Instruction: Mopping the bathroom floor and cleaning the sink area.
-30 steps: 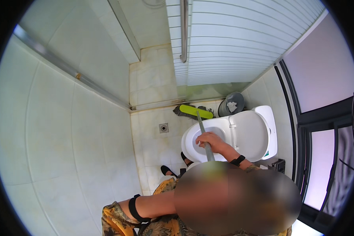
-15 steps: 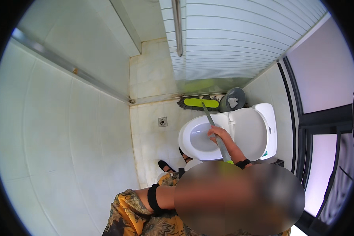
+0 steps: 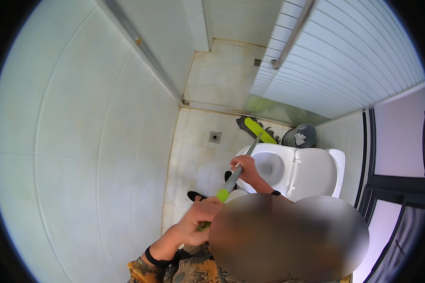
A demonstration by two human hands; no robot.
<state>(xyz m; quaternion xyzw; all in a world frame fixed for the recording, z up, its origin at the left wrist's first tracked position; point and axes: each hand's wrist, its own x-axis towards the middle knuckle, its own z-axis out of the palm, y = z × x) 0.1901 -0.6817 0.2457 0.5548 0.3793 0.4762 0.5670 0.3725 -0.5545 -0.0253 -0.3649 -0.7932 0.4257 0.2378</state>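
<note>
Head camera shows a mop [image 3: 233, 178] standing slanted, with its lower end on the tiled floor [image 3: 193, 160] beyond the toilet [image 3: 279, 150]. Its handle runs from the lower left, near the person, up to the right, away from the person. The flat green mop head [image 3: 254, 126] lies crosswise to it, sloping from upper left to lower right, with grey strands around. The fingers of the left hand [image 3: 191, 222] are clenched on the green grip, and the fingers of the right hand [image 3: 248, 171] are curled around the grey shaft, farther forward.

The mop head is enclosed by the striped partition [image 3: 335, 56] behind, the grey bin [image 3: 289, 138] at its right and the toilet, with raised lid, in front. A floor drain [image 3: 215, 137] is at left. A blurred patch covers the lower middle.

Compared with half a second ago, the handle leans to the opposite side, the mop head has turned from nearly level to sloping, and the left hand has come into sight.
</note>
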